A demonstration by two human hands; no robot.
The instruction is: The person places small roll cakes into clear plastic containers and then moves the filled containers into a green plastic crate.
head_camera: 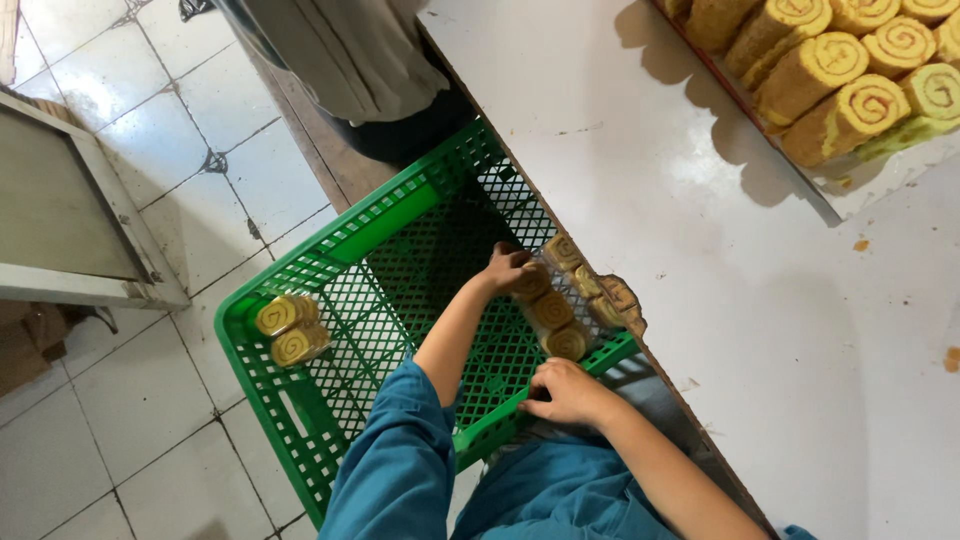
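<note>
A green plastic crate (330,250) stands on the floor beside a white table. My left hand (505,268) reaches into the crate and rests on a clear pack of swirl roll cake slices (560,310) lying against the crate's right wall. My right hand (565,392) grips the crate's near rim, fingers curled over the green edge. Another small pack of roll slices (288,330) lies at the crate's left end. Both arms wear blue sleeves.
The white table (700,230) fills the right side. A tray of several yellow swirl roll cakes (850,70) sits at its far right corner. A dark bin with cloth (350,70) stands beyond the crate. A wooden frame (70,210) lies on the tiled floor at left.
</note>
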